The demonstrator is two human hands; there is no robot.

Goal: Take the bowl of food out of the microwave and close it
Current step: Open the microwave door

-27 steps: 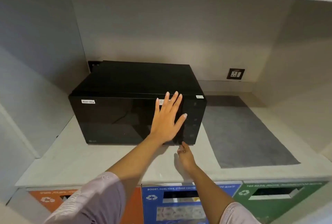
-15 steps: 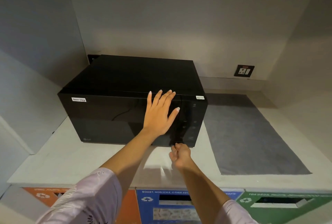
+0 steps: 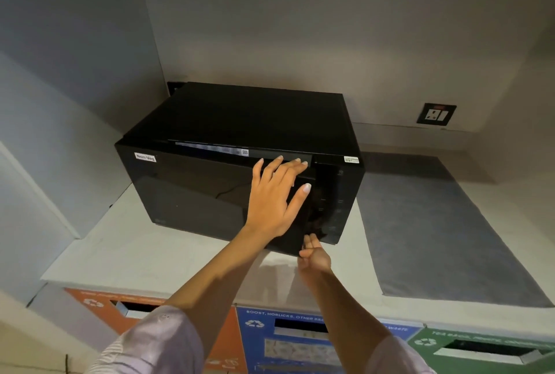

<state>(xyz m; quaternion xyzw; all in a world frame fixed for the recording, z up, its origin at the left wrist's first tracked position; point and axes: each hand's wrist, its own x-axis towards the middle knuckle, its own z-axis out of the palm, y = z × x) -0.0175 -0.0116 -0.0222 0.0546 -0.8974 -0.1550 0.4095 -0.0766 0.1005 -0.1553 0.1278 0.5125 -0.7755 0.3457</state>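
Observation:
A black microwave (image 3: 228, 115) with a "Non-Veg" sticker stands on the white counter (image 3: 135, 253). Its dark glass door (image 3: 195, 193) is ajar by a narrow gap along the top and right edge. My left hand (image 3: 271, 205) lies flat on the door's upper right part, fingertips at the top edge and thumb spread towards the control panel (image 3: 339, 193). Just below, my right hand (image 3: 313, 255) touches the door's lower right corner with its fingers pointing up. The inside of the microwave is hidden, so no bowl shows.
A grey mat (image 3: 435, 223) covers the counter right of the microwave. A wall socket (image 3: 436, 114) sits behind it. Walls close in on the left, back and right. Below the counter edge are orange (image 3: 99, 303), blue (image 3: 297, 340) and green (image 3: 480, 349) waste bin fronts.
The door was flush with the microwave and now stands slightly ajar. My left hand slid up to the door's top edge. My right hand stayed at the door's lower right corner.

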